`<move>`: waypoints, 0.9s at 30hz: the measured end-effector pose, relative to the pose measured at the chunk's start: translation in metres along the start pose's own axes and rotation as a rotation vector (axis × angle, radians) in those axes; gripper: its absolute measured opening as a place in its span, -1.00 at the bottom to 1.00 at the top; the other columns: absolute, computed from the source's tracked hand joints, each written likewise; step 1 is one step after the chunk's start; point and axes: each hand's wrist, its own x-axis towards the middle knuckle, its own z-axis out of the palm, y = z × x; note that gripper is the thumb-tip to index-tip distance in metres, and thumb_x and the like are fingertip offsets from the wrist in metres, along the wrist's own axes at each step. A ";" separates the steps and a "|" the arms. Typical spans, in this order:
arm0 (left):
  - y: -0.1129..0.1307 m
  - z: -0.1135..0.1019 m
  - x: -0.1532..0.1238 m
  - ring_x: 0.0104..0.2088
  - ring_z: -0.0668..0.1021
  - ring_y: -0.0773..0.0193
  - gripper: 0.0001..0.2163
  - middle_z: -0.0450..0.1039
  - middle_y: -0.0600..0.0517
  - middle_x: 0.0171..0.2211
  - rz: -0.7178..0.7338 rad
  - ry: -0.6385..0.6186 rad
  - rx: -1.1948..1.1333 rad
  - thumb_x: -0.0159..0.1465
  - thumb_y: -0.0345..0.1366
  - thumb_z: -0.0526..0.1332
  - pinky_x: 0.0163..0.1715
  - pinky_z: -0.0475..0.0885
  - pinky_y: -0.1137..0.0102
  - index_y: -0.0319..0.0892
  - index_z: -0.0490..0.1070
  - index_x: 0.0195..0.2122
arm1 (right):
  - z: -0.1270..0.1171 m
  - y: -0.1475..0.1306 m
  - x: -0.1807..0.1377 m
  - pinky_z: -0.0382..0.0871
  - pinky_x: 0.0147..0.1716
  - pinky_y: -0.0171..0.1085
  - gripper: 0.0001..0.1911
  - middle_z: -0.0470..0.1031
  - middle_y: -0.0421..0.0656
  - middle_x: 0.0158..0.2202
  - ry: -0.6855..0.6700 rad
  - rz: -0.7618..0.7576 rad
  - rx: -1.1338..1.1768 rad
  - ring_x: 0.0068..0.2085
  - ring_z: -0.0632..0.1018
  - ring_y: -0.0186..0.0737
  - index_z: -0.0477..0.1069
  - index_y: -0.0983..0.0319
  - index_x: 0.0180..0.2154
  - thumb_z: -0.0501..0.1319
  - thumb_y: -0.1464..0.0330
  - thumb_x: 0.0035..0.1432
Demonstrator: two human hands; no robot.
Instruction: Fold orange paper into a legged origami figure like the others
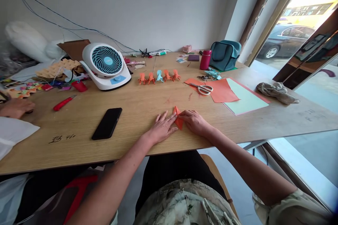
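Observation:
On the table near its front edge lies a small piece of folded orange paper [179, 122], pointed at its far and near ends. My left hand [163, 128] rests flat on the table with fingers spread, its fingertips touching the paper's left side. From the right, my right hand [194, 122] has its fingers bent together at the paper's edge, pinching it. The fingertips hide part of the folds. Behind both hands stands a row of several folded paper figures, orange ones [167, 75] with a light blue one [159, 76] among them.
White-handled scissors [205, 89] lie on orange sheets [224, 90], beside pale green paper [244, 98]. Leftward are a black phone [107, 123], a red utility knife [63, 103] and a fan [107, 65]. A pink bottle [205, 59] and teal bag [225, 55] stand behind. Another person's hand [17, 107] is far left.

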 end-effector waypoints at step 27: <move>-0.001 0.003 -0.001 0.49 -0.08 -0.08 -0.42 -0.13 0.07 0.49 -0.032 0.005 0.089 0.50 0.04 -0.16 0.41 -0.08 -0.08 0.00 -0.12 0.49 | 0.000 -0.006 0.002 0.32 0.06 -0.12 -0.64 0.52 0.01 0.04 -0.029 0.084 -0.026 0.04 0.49 -0.07 0.48 0.24 0.11 0.10 0.50 0.36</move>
